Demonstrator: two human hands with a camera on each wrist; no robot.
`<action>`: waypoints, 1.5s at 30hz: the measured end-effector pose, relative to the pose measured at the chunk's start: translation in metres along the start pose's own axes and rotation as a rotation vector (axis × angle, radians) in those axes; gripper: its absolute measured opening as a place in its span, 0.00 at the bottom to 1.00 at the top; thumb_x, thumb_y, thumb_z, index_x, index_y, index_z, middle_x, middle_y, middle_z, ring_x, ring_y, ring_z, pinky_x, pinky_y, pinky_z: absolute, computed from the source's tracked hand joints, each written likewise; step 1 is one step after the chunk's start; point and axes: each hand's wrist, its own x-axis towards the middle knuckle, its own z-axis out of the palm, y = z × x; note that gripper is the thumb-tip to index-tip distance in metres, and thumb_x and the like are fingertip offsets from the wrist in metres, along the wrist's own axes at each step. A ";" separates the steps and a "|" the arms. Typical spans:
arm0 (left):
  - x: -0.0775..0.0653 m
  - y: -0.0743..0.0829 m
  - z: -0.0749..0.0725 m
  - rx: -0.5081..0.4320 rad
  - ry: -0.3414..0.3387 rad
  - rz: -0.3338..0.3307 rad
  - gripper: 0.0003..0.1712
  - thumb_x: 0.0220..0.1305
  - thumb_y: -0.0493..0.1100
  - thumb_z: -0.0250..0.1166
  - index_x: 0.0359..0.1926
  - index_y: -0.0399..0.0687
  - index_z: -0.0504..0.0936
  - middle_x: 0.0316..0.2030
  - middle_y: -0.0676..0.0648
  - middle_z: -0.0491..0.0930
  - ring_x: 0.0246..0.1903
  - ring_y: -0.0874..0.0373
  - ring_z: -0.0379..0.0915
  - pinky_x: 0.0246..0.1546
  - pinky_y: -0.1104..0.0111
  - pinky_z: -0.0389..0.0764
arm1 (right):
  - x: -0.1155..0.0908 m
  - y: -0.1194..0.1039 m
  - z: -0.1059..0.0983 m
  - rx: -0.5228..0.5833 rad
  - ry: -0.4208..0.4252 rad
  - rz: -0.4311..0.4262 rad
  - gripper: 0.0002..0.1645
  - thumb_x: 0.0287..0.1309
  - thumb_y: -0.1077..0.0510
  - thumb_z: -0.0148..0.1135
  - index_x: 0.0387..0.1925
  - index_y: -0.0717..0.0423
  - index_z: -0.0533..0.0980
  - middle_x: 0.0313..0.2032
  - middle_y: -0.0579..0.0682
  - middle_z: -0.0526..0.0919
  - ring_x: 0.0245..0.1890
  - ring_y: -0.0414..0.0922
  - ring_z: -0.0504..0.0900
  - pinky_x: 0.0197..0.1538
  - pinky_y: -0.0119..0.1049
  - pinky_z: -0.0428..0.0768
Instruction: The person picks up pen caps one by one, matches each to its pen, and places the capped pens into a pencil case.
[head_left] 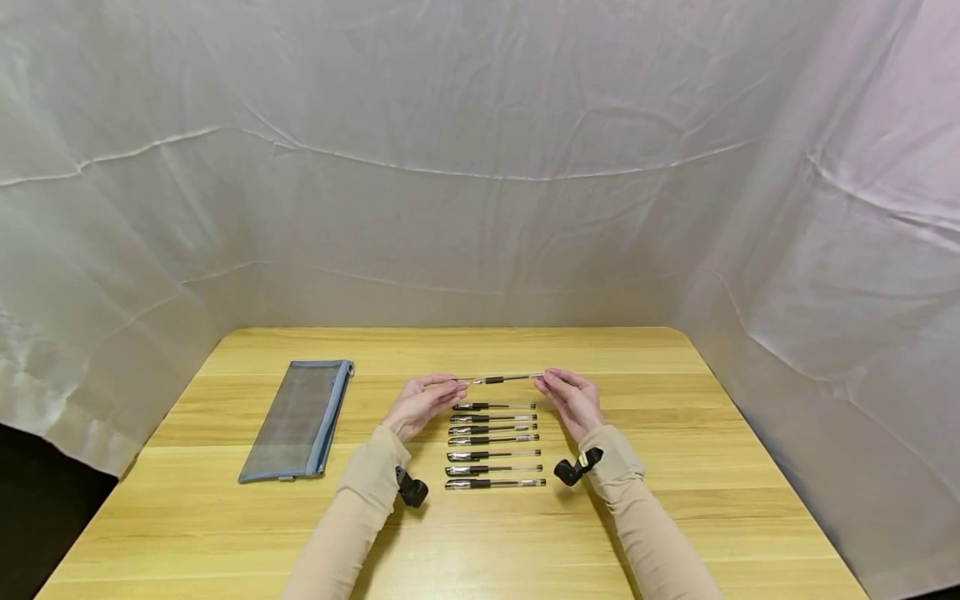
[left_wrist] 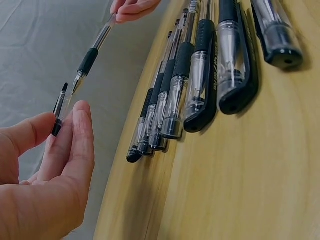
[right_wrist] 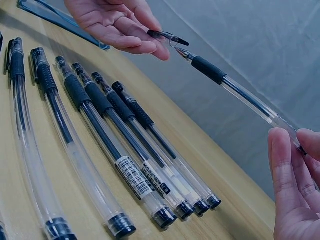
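Between my two hands a clear gel pen (head_left: 495,380) with a black grip is held lengthwise above the table. My right hand (head_left: 576,403) pinches its rear end between thumb and fingers. The pen's cap (left_wrist: 60,110), clear with a black clip, is pinched by my left hand (head_left: 422,405). The bare metal tip (right_wrist: 183,53) points at the cap's open end, right at its mouth in the right wrist view. Nearer to me, several capped gel pens (head_left: 480,456) lie side by side in a row, caps to the left.
A grey mesh zip pouch (head_left: 288,425) with blue edging lies flat on the left of the wooden table (head_left: 180,517). Pale fabric (head_left: 480,225) hangs behind the table and at both sides. Dark wrist cameras (head_left: 412,489) are strapped over both sleeves.
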 end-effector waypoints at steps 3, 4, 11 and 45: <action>0.000 0.000 0.000 -0.005 0.001 -0.007 0.23 0.72 0.29 0.55 0.65 0.23 0.66 0.54 0.34 0.83 0.47 0.57 0.86 0.57 0.69 0.82 | -0.001 0.000 0.000 0.003 0.002 -0.002 0.16 0.66 0.75 0.55 0.32 0.57 0.83 0.31 0.52 0.89 0.34 0.44 0.91 0.49 0.31 0.87; 0.000 0.000 0.000 -0.007 0.003 -0.010 0.23 0.72 0.29 0.55 0.65 0.23 0.66 0.54 0.34 0.83 0.47 0.57 0.86 0.57 0.69 0.82 | -0.001 0.000 0.001 0.000 0.000 -0.002 0.15 0.66 0.75 0.55 0.32 0.57 0.83 0.31 0.52 0.89 0.35 0.44 0.91 0.50 0.31 0.87; 0.000 0.000 0.002 0.007 -0.022 -0.010 0.24 0.72 0.29 0.55 0.65 0.24 0.66 0.58 0.33 0.80 0.48 0.58 0.86 0.59 0.68 0.81 | 0.000 0.001 0.002 -0.018 -0.010 -0.007 0.15 0.66 0.75 0.55 0.33 0.58 0.83 0.31 0.52 0.88 0.35 0.44 0.91 0.49 0.31 0.87; 0.003 0.000 0.006 0.055 -0.013 -0.006 0.24 0.72 0.30 0.56 0.65 0.23 0.66 0.62 0.28 0.75 0.44 0.60 0.85 0.65 0.61 0.76 | 0.000 -0.003 0.002 -0.010 -0.046 -0.021 0.17 0.65 0.77 0.54 0.32 0.58 0.84 0.30 0.53 0.89 0.34 0.44 0.91 0.48 0.31 0.87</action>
